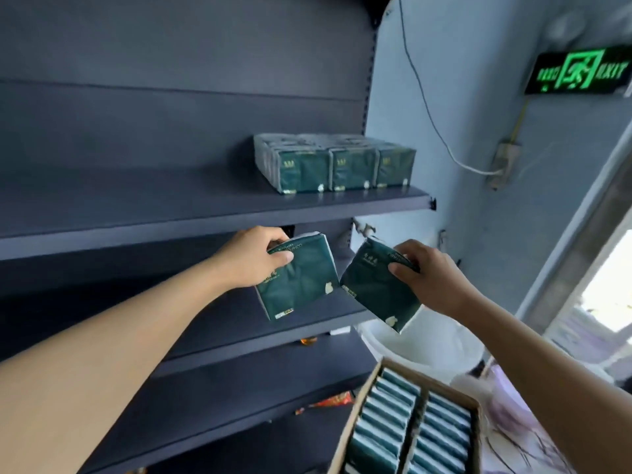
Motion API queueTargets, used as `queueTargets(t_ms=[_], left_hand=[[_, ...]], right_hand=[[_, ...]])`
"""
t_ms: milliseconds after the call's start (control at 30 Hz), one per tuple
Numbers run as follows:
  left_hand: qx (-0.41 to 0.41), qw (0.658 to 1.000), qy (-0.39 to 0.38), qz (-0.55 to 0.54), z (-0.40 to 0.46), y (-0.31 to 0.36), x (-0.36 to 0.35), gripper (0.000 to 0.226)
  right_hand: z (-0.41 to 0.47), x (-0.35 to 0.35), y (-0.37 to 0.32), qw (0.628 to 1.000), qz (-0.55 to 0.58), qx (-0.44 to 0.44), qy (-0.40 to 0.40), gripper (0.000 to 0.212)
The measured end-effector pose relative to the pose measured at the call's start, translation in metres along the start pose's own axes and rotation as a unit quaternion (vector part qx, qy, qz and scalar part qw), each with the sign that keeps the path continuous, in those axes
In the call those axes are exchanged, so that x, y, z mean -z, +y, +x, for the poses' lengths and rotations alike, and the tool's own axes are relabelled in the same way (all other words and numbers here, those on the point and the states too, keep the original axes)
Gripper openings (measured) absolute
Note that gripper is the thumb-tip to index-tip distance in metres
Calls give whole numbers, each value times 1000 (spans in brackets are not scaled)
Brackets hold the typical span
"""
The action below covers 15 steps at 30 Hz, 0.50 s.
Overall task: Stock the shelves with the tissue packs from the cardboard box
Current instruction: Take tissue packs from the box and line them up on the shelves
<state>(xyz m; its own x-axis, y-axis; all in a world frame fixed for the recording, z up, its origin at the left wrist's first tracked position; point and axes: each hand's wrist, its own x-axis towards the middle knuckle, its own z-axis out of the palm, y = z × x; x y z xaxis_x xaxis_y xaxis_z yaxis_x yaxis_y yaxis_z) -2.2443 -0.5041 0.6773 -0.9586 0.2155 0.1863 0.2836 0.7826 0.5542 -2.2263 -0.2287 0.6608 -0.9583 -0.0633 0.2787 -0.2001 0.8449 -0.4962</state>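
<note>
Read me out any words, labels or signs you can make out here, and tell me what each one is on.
"EXIT": green lit sign on the wall, beside a running-figure symbol; it appears mirrored.
Green characters left of the figure on that sign: too blurred to read.
Pale print on the pack in the left hand: too small and blurred to read.
Pale print on the pack in the right hand: unreadable.
Gold marks on the packs on the shelf: too small to read.
Packs in the cardboard box: no readable text.

Stacked tissue packs (337, 162) on upper shelf (205, 213) (right end); cardboard box (407, 425) below-right, packed rows inside; bucket (420, 343) behind box.
</note>
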Motion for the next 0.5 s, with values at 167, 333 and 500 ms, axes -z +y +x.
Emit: queueTargets(t_ms=[167,333,500], left_hand=[[4,999,36,-36,-15,-20,72,9],[9,997,59,-50,-27,-43,130,9],[-2,994,109,1,-30,-65,172,9]], right_hand=[[22,7,-71,999,13,40,7,20],[40,4,-126,997,24,71,25,18],[60,-1,-166,995,50,85,33,20]])
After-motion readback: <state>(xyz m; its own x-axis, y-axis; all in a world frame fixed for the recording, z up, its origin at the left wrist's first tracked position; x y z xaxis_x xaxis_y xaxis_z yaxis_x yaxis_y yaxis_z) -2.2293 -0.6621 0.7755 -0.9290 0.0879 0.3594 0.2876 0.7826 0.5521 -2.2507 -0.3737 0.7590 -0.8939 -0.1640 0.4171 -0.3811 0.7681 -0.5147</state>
